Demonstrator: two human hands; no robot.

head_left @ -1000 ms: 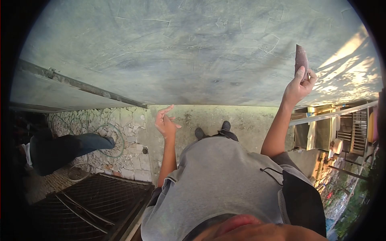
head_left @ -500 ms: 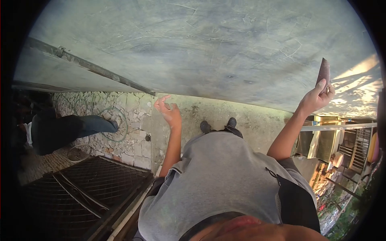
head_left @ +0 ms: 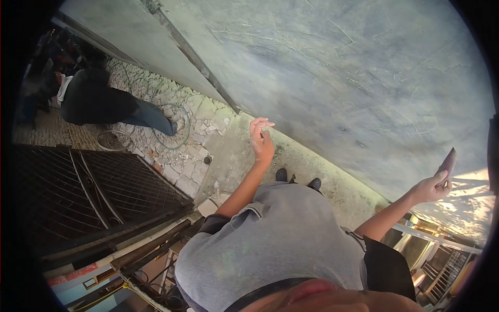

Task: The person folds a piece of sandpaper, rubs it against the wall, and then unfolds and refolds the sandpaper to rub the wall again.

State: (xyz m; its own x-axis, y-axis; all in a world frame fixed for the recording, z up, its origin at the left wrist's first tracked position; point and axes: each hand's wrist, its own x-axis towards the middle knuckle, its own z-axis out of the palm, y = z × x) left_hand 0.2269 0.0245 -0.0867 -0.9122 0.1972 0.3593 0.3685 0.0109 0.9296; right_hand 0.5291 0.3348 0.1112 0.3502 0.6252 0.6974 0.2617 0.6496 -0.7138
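Note:
My right hand (head_left: 430,189) is closed on a piece of sandpaper (head_left: 448,162), a thin brownish sheet that curves up to a point above the fingers. It is held out to the right, near the grey plastered wall (head_left: 332,67). In front of my body, my left hand (head_left: 263,141) is raised with the fingers partly bent and the thumb apart, with nothing in it. It overlaps the foot of the wall in this view.
A dark lattice metal gate (head_left: 57,192) stands at the left. Beyond it another person (head_left: 99,99) bends over on broken rubble (head_left: 195,151), where a green hose (head_left: 187,130) lies coiled. A metal strip (head_left: 197,62) runs down the wall. Railings (head_left: 442,275) show at the lower right.
The view has swung towards the left, so the wall now slants and more of the gate shows. My right hand sits lower in view, still with the sandpaper. The left hand stays raised.

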